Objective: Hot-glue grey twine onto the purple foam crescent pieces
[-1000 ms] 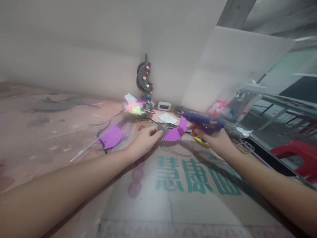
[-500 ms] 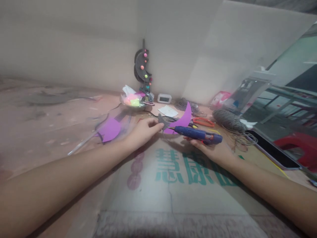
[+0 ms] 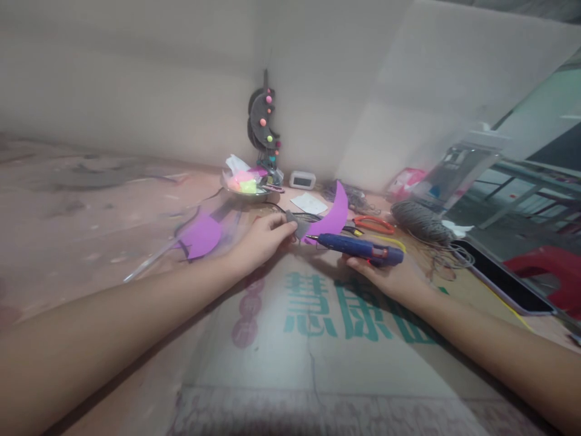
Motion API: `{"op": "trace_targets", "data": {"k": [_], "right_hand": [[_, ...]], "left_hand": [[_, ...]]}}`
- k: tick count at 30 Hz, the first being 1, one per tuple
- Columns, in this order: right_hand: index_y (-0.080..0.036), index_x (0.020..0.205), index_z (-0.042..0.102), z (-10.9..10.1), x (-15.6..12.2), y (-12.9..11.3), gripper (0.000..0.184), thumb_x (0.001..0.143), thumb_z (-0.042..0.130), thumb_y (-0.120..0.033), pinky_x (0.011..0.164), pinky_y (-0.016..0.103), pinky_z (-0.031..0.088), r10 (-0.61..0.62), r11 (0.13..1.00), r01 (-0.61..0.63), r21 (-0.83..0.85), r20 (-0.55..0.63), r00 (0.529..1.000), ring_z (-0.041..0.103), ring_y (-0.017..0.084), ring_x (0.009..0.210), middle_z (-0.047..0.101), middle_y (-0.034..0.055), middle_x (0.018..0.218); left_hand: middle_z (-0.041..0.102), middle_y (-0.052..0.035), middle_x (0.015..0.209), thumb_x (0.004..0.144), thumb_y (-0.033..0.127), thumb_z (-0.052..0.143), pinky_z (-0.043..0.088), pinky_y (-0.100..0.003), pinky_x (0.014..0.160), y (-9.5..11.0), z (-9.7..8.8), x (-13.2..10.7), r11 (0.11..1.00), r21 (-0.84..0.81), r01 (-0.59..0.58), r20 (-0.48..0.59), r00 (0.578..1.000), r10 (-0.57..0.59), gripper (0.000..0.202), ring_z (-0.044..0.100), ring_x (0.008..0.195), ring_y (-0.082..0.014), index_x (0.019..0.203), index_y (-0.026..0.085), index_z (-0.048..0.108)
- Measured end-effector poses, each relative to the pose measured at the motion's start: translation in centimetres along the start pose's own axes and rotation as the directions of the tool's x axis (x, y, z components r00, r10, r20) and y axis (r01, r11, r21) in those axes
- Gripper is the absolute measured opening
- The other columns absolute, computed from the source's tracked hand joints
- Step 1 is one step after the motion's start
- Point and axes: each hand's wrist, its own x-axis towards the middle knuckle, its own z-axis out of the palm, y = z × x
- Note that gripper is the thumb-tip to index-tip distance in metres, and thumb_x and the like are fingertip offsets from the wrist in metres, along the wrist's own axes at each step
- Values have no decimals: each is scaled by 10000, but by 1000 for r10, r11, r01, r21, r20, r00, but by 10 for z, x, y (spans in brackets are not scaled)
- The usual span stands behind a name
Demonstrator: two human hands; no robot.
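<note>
Between thumb and fingers, my left hand [image 3: 269,238] pinches the grey-covered end of a crescent. The rest of this crescent [image 3: 330,219] is smooth purple and curves up to the right into a point. My right hand [image 3: 384,275] is wrapped round a dark blue hot glue gun [image 3: 351,244], held level with a small reddish glow on its underside. Its metal tip points left, at the lower edge of the crescent near the grey part; whether it touches cannot be made out. Both hands are above a cardboard sheet [image 3: 267,375] with green printed characters.
Left lies another purple piece [image 3: 203,237] by a clear stick [image 3: 149,259]. Behind are a dish [image 3: 249,192] of coloured bits, a decorated grey crescent [image 3: 261,118] and a small white clock [image 3: 302,180]. Right are orange-handled pliers [image 3: 374,224], a grey yarn ball [image 3: 420,221] and a phone [image 3: 503,277].
The crescent has tilted and shifted slightly left in my left hand, showing more grey surface. The glue gun's tip has moved slightly down and left relative to the table.
</note>
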Motion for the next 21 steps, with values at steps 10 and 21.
{"op": "trace_targets", "data": {"k": [10,21], "right_hand": [[-226,747,622,1,0,-2,161,804,606,-376,609,328,534,-32,999,32,23,-9,999,660,205,671,696,31,718],[-245,688,570,6,1,0,187,800,596,-392,565,323,513,-27,1000,26,-14,-49,998,639,205,631,653,17,662]], "left_hand": [[583,7,617,842,503,515,369,-230,545,-7,0,2,999,43,21,5,1000,-22,383,514,563,-110,662,165,532],[586,11,614,847,492,512,336,-217,526,-1,0,-1,997,71,4,6,1000,-5,384,486,542,-97,648,164,529]]}}
